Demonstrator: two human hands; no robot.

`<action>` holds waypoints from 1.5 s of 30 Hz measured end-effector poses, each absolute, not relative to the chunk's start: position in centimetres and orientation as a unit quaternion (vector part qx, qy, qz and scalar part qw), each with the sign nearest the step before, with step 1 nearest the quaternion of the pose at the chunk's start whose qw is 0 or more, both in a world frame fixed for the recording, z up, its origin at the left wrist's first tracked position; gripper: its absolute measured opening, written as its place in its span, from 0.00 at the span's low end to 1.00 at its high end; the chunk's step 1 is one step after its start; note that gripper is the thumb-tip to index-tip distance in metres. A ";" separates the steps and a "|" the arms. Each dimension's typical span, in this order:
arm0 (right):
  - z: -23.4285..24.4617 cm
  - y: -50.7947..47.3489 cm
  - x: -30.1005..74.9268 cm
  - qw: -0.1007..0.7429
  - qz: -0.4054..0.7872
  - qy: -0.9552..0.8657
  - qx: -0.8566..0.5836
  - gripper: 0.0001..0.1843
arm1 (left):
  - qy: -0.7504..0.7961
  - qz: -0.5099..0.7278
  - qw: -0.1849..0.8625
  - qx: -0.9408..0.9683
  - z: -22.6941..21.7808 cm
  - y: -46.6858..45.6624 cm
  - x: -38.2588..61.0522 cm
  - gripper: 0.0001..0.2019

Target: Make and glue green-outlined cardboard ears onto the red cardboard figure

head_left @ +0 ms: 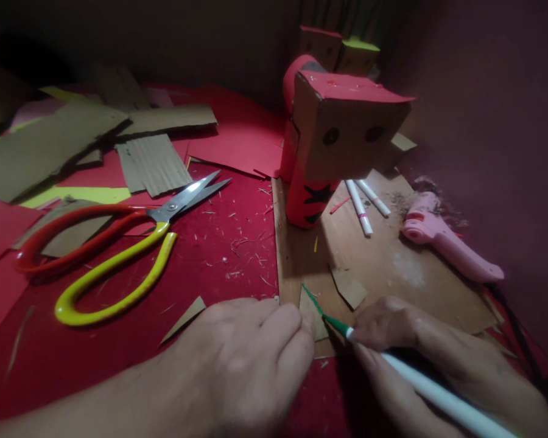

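My left hand (251,359) is curled, its fingertips pressing a small triangular cardboard piece (311,311) onto the brown board (393,267). My right hand (420,359) grips a white marker with a green tip (420,383); the tip touches the triangle, whose left edge is coloured green. A second small cardboard scrap (349,287) lies just beyond on the board.
Scissors with red and yellow handles (114,249) lie to the left on the red felt (210,255). A cardboard-and-red-paper animal figure (333,140) stands on the board; two white markers (365,204) and a pink glue gun (447,243) lie to its right. Cardboard and paper offcuts (119,140) lie at the back left.
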State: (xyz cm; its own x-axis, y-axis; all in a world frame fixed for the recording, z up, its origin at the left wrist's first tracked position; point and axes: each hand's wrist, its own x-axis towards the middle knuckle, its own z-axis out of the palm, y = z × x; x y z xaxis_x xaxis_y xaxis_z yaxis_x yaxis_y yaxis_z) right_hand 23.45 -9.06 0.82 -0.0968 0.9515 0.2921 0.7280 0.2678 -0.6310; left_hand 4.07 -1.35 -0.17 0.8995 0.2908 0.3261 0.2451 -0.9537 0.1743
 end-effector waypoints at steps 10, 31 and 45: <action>0.8 -9.2 24.7 0.296 0.211 -0.765 -0.531 0.11 | 0.145 0.187 0.060 0.970 -0.2 -1.4 4.1 0.17; 1.2 -9.6 23.6 0.308 0.149 -0.717 -0.608 0.08 | 0.142 0.187 0.052 0.971 -0.3 -1.4 4.0 0.15; 1.2 -9.8 24.1 0.286 0.175 -0.733 -0.591 0.08 | 0.141 0.173 0.063 0.973 -0.2 -1.4 4.0 0.16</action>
